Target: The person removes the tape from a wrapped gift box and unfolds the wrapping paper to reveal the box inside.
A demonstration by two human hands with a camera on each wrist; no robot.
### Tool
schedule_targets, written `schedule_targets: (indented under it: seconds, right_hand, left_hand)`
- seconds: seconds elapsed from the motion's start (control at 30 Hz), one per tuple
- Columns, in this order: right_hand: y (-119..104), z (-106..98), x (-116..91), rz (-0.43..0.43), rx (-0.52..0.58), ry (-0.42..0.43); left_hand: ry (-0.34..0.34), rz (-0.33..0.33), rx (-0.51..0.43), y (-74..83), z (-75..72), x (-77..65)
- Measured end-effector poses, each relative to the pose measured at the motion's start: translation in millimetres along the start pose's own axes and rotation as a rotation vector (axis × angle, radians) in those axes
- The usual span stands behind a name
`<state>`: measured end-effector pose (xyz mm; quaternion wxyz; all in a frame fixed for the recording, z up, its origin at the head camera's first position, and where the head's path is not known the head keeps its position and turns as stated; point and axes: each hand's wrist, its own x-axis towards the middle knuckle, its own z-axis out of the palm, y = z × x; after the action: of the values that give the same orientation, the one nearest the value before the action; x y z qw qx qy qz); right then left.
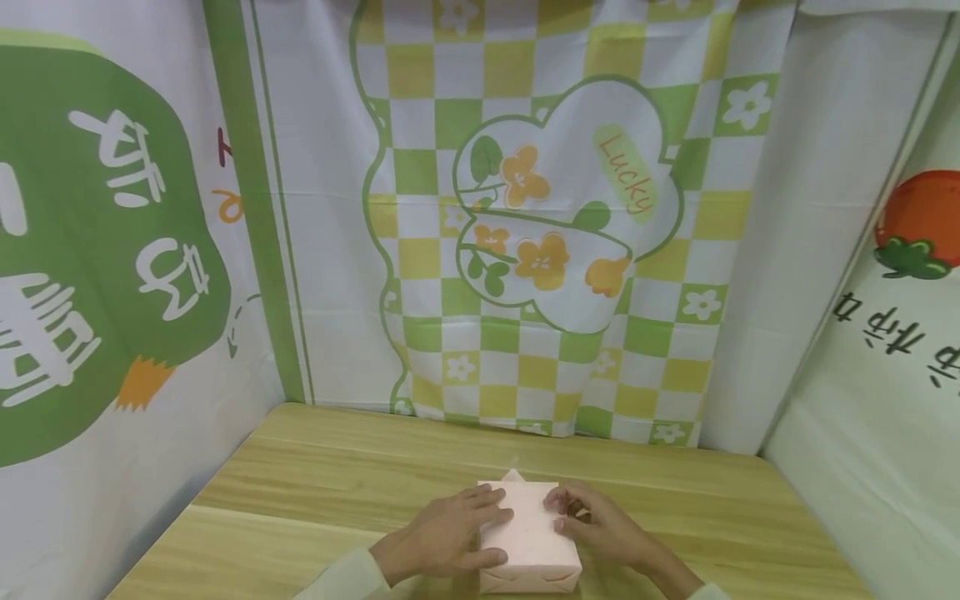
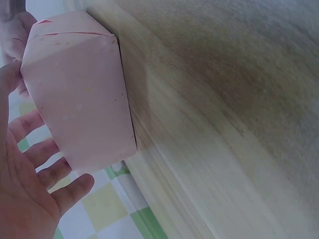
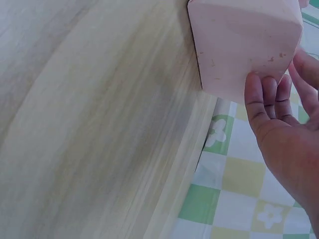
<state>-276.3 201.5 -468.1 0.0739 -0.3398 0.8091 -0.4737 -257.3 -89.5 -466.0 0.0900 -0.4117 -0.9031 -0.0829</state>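
Note:
A small box wrapped in pale pink paper [image 1: 531,533] lies on the wooden table near its front, with folded paper at its near end. A pointed paper flap [image 1: 513,476] sticks out past the far end. My left hand [image 1: 448,531] rests on the left part of the top, fingers spread and thumb toward the near edge. At the right edge is my right hand [image 1: 611,527], its index finger and thumb bent over the top with their tips apart. In the right wrist view its other fingers [image 3: 255,97] touch the box's side wall [image 3: 244,42].
The wooden table [image 1: 337,467] runs back to a checkered, flowered cloth [image 1: 555,375] hanging behind it. Printed cloth walls stand at left [image 1: 247,383] and right [image 1: 862,467]. Light sleeves [image 1: 345,577] cover the forearms.

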Motion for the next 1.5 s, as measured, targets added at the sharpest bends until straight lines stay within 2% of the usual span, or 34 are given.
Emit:
schedule_targets:
  seconds: [0.17, 0.4, 0.57, 0.7, 0.87, 1.0, 1.23, 1.5]
  right_hand:
    - [-2, 2, 0, -0.002, -0.019, 0.023]
    - [-4, 3, 2, -0.046, -0.114, 0.019]
    - [-2, -2, 0, 0.005, -0.048, -0.032]
    - [-1, -2, -2, 0.011, -0.021, 0.011]
    - [-1, 1, 0, -0.053, -0.061, 0.052]
    - [-4, 2, 0, -0.052, -0.08, 0.021]
    - [-5, -4, -3, -0.009, -0.021, -0.081]
    - [-1, -9, -4, 0.085, 0.057, -0.133]
  left_hand:
    - [-0.002, -0.002, -0.001, 0.3, -0.9, -0.5]
    - [-0.002, 0.0, 0.018, 0.8, -2.7, -0.8]
    - [-0.007, -0.004, 0.041, 1.5, -4.0, 0.5]
    - [-0.003, 0.001, 0.045, 1.6, -4.5, 1.0]
    - [-0.009, -0.001, 0.025, 1.2, -4.0, 0.6]
    - [-0.008, 0.0, 0.025, 0.7, -2.5, 0.1]
    - [-0.005, 0.006, 0.03, -0.4, -1.4, -0.3]
    - [0.004, 0.012, 0.041, 0.4, -1.7, 0.3]
